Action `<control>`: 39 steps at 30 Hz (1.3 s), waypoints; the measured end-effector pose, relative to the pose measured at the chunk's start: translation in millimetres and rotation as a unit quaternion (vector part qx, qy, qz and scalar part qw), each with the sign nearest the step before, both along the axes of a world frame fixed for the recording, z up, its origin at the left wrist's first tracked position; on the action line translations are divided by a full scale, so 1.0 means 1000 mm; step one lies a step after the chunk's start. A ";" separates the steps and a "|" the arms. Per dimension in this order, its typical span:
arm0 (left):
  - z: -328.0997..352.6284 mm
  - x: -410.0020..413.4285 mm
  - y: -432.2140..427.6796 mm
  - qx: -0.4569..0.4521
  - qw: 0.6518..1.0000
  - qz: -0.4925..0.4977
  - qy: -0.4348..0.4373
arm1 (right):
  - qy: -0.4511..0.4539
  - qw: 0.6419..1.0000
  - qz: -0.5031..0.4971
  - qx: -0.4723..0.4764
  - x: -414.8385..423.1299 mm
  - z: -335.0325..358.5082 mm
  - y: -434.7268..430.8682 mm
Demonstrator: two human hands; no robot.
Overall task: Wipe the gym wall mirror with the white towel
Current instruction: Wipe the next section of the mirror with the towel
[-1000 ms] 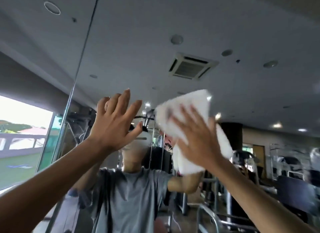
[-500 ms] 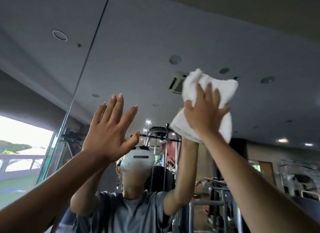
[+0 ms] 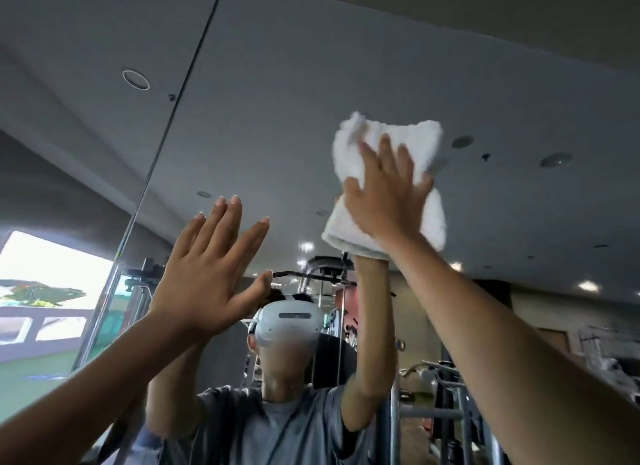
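The large glass gym wall mirror [image 3: 294, 83] reflects a white headset [image 3: 289, 326]. The folded white terry towel [image 3: 427, 142] lies flat on the glass, above and right of that headset. The right hand [image 3: 384, 205] presses it with straight, spread fingers. Left of the headset, the left hand [image 3: 204, 281] is raised with its fingers straight, holding nothing; contact with the glass cannot be told.
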State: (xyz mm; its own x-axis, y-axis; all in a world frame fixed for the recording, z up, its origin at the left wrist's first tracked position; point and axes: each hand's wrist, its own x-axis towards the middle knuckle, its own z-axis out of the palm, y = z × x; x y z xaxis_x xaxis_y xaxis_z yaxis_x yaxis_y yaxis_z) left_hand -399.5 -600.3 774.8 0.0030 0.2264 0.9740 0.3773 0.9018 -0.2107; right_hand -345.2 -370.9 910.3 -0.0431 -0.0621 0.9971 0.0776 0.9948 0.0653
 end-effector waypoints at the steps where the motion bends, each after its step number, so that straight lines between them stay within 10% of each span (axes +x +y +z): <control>1: 0.000 0.001 -0.001 -0.001 1.000 -0.003 -0.003 | -0.013 0.999 -0.002 0.053 -0.001 -0.007 -0.005; 7: 0.000 0.002 0.000 0.001 1.000 -0.012 -0.008 | -0.126 0.923 0.017 0.362 0.015 -0.022 0.069; 17: -0.002 0.003 0.003 0.011 1.000 -0.005 -0.018 | 0.032 0.996 0.009 -0.078 0.000 0.065 0.023; 25: -0.001 0.001 0.000 0.007 1.000 -0.011 -0.013 | -0.086 0.931 0.026 0.353 0.017 0.028 0.061; 34: -0.001 -0.002 -0.001 0.003 1.000 -0.017 0.001 | -0.006 0.997 0.011 -0.074 0.004 0.098 0.015; 39: -0.003 -0.003 -0.002 0.006 1.000 -0.008 0.001 | -0.081 0.955 -0.003 0.286 0.007 0.043 -0.002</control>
State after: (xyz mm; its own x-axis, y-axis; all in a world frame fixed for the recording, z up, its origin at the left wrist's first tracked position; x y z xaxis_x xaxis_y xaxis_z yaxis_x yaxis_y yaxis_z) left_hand -402.9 -602.5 772.2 0.0083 0.2150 0.9766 0.3918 0.8978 -0.2010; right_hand -338.4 -373.0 953.1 -0.1951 -0.5932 0.7811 0.0259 0.7930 0.6087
